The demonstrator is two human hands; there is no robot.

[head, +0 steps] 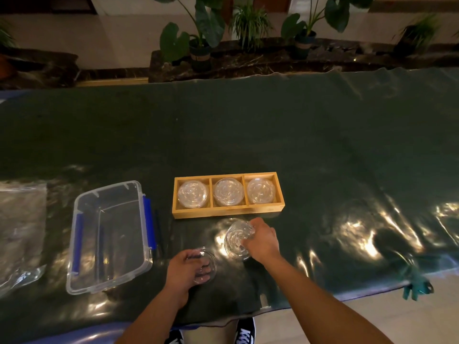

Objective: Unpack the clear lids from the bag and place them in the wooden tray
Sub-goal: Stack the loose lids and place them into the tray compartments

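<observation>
A wooden tray (228, 212) with three compartments lies on the dark green table cover, each compartment holding a stack of clear lids (228, 191). In front of the tray my right hand (263, 239) grips a tilted stack of clear lids (236, 240) just above the table. Nearer to me, my left hand (182, 271) holds another small clear stack of lids (205, 266). A crumpled clear plastic bag (21, 232) lies flat at the far left edge.
A clear plastic storage box (109, 234) with blue clips stands left of my hands, with a dark pen-like stick (159, 232) beside it. The glossy cover (323, 157) wrinkles at the right. Potted plants (201, 40) line the ledge beyond the table.
</observation>
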